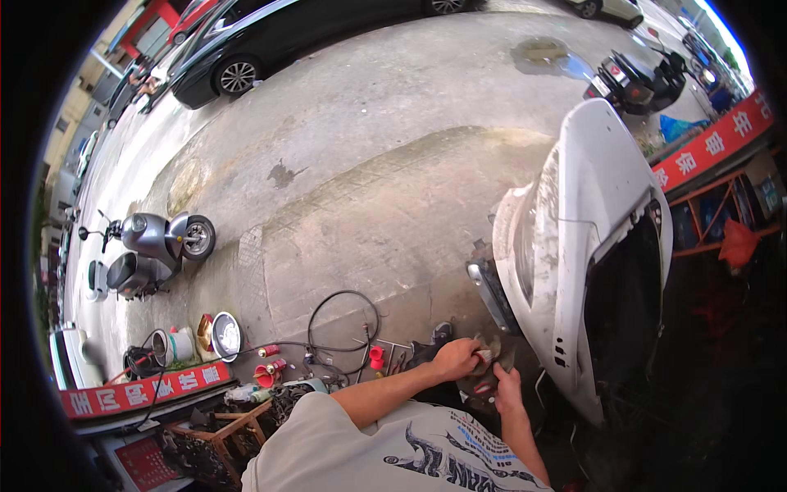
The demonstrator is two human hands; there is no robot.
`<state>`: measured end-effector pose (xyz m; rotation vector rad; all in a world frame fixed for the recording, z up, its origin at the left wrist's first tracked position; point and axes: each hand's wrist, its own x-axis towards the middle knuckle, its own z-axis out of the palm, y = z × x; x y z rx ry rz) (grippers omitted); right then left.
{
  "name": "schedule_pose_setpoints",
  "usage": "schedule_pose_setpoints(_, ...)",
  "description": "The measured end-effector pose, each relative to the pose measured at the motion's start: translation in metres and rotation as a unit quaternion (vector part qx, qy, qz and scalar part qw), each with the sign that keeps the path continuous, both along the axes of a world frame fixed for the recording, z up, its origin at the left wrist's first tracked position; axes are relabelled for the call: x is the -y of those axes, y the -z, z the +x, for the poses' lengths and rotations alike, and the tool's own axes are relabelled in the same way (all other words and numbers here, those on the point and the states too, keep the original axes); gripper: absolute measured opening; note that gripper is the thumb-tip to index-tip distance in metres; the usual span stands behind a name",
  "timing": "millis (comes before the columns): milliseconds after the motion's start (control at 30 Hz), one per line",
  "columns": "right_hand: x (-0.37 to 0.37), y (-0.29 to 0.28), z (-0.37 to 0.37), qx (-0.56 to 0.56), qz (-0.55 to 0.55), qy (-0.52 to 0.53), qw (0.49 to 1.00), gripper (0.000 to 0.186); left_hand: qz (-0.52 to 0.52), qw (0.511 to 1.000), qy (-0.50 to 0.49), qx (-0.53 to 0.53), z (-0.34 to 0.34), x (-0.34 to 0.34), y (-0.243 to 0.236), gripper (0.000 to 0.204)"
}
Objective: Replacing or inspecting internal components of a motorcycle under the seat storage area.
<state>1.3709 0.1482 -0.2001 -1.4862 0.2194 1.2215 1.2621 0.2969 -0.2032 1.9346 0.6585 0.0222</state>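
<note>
A crumpled grey-brown dirty cloth [485,366] is between my two hands, low in front of my body. My left hand [459,358] is closed on its left side. On the right, my right hand [508,389] grips its lower edge, with fingers partly hidden behind it. Just to the right of my hands stands a large white scooter body [566,246], scuffed and dirty, with a dark hollow on its right side. Small dark parts under the cloth are too unclear to name.
Left of me on the concrete lie a black hose [316,316], red cans [269,350], hand tools [393,354] and a round metal basin [225,336]. A grey scooter [152,246] stands farther left. A black car [287,41] is parked at the back.
</note>
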Motion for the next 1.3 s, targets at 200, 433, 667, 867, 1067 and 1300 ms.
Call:
schedule_pose_setpoints(200, -0.154, -0.025, 0.000, 0.061, 0.065, -0.186, 0.978, 0.028, -0.081, 0.974, -0.211, -0.010, -0.024, -0.080, -0.029, 0.023)
schedule_pose_setpoints(433, -0.283, -0.025, -0.037, 0.136, 0.072, -0.383, 0.911, 0.024, -0.100, 0.899, -0.424, 0.039, -0.084, -0.152, -0.042, 0.022)
schedule_pose_setpoints(667, -0.424, -0.026, -0.079, -0.068, 0.116, -0.477, 0.869, 0.028, -0.035, 0.854, -0.517, 0.055, -0.116, -0.258, -0.024, 0.028)
schedule_pose_setpoints(867, -0.596, 0.009, -0.097, -0.042, 0.184, -0.599, 0.778, 0.035, -0.029, 0.855, -0.517, 0.016, -0.135, -0.410, 0.016, 0.031)
schedule_pose_setpoints(1067, -0.714, 0.019, -0.154, -0.070, 0.160, -0.583, 0.793, 0.031, -0.019, 0.808, -0.586, 0.061, -0.183, -0.505, -0.012, 0.033)
schedule_pose_setpoints(1300, -0.855, 0.050, -0.210, 0.009, 0.098, -0.584, 0.806, 0.024, 0.016, 0.804, -0.594, -0.002, -0.237, -0.640, 0.037, 0.036)
